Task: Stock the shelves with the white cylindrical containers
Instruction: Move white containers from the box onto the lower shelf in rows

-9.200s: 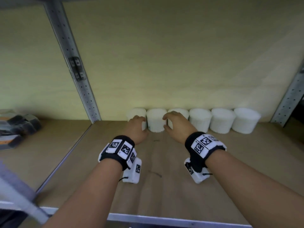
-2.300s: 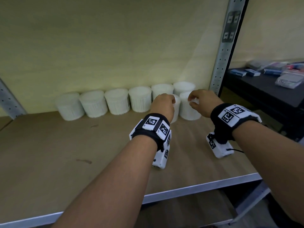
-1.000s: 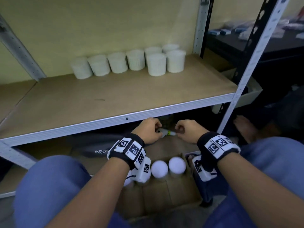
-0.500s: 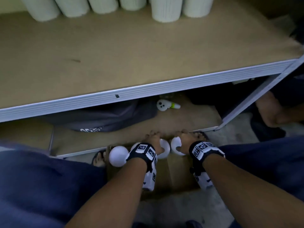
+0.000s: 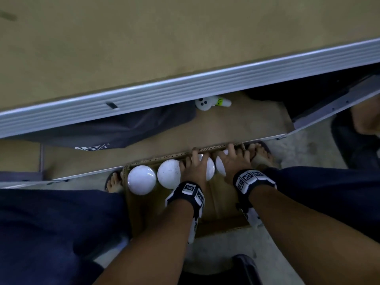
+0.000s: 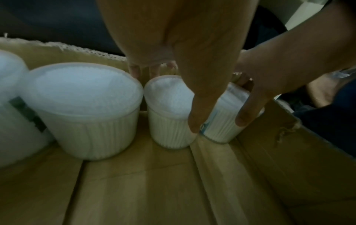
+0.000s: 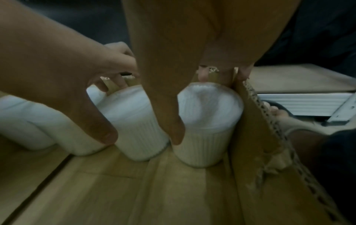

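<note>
Looking down from the head camera, I see both forearms reaching into an open cardboard box (image 5: 222, 204) that stands on the floor between my knees. Four white cylindrical containers stand upright in a row along the box's far wall.

My left hand (image 5: 195, 169) covers the third container (image 5: 209, 171) counting from the left; its grip is wrapped round that container, thumb down the near side and fingers over the far side, as the left wrist view shows (image 6: 169, 115).

My right hand (image 5: 234, 161) covers the fourth container (image 5: 221, 167), which sits in the box's right corner, touching the side wall. Its grip is likewise closed round the body, thumb on the near face and fingertips (image 7: 204, 76) hooked over the far edge against the cardboard rim; the right wrist view shows this container (image 7: 208, 126) ribbed and standing on the box floor.

The two leftmost containers (image 5: 141, 179) and (image 5: 169, 173) stand untouched, just beside one another.

Beyond the box lies a lower shelf board carrying a dark bag (image 5: 115, 130) and a small white gadget (image 5: 211, 102) with a green label. Farthest, the upper shelf (image 5: 185, 87) shows its grey metal edge and brown board.
</note>
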`<action>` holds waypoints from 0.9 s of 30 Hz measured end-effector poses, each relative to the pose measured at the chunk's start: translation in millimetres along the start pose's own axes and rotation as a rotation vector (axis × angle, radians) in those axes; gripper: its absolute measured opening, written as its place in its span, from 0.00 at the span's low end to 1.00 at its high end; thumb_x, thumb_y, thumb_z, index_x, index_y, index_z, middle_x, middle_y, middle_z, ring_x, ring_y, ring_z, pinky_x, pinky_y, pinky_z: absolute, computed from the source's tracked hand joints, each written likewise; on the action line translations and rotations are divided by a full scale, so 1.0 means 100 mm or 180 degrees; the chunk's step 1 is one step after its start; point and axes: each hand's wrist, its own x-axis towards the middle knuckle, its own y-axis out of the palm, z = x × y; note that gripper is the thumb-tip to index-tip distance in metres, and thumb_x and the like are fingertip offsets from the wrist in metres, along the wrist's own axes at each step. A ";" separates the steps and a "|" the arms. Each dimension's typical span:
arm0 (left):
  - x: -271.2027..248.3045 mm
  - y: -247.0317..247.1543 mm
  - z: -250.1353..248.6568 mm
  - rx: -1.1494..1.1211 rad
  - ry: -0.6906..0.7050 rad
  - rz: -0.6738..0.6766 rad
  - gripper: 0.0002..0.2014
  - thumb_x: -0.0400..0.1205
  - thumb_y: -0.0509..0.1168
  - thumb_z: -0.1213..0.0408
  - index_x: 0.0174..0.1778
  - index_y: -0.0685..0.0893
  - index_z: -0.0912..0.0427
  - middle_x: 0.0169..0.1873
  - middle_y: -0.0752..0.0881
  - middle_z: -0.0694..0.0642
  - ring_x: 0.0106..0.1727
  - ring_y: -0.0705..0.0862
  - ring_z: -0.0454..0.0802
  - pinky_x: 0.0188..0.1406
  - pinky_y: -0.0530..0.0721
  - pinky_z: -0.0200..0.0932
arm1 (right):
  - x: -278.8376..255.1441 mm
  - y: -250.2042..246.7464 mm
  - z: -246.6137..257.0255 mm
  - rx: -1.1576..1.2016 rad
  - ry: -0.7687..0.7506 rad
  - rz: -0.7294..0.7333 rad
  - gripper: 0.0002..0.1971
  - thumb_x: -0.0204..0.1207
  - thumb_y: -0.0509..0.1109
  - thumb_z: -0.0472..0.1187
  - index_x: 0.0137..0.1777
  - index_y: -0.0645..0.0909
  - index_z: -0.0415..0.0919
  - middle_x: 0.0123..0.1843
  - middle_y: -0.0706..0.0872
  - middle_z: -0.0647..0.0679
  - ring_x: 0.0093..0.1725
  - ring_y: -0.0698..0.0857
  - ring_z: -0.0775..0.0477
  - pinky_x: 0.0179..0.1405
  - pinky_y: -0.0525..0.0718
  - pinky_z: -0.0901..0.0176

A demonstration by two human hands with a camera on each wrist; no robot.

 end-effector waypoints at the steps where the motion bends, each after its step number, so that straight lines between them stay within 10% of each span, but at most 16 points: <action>1: 0.00 0.01 0.00 -0.0011 -0.0013 -0.0019 0.37 0.72 0.67 0.64 0.77 0.60 0.43 0.78 0.57 0.57 0.71 0.70 0.60 0.69 0.68 0.56 | 0.00 0.00 0.01 0.0038 -0.0003 -0.0039 0.41 0.63 0.77 0.45 0.75 0.62 0.51 0.75 0.60 0.41 0.70 0.69 0.32 0.72 0.65 0.40; 13: -0.24 -0.70 0.04 -0.0486 0.0003 0.0687 0.46 0.63 0.79 0.59 0.75 0.61 0.48 0.73 0.61 0.57 0.75 0.64 0.64 0.67 0.76 0.63 | -0.45 -0.61 -0.01 0.0482 0.0020 0.0096 0.45 0.56 0.79 0.50 0.73 0.61 0.60 0.73 0.59 0.42 0.71 0.68 0.28 0.73 0.66 0.31; 20: -0.75 -1.57 0.14 -0.0220 0.0363 0.0272 0.48 0.61 0.80 0.55 0.76 0.63 0.49 0.68 0.64 0.57 0.69 0.67 0.64 0.61 0.79 0.53 | -1.04 -1.32 0.02 0.0437 -0.0316 -0.0292 0.52 0.59 0.81 0.53 0.81 0.56 0.57 0.78 0.59 0.44 0.75 0.66 0.31 0.72 0.69 0.41; 27: -1.42 -2.45 0.20 -0.0024 0.0616 0.0163 0.41 0.62 0.79 0.50 0.69 0.68 0.47 0.60 0.67 0.54 0.64 0.70 0.60 0.55 0.82 0.55 | -1.75 -2.01 0.09 0.0517 -0.0748 -0.0682 0.42 0.56 0.82 0.50 0.72 0.67 0.60 0.64 0.68 0.48 0.65 0.73 0.36 0.50 0.73 0.50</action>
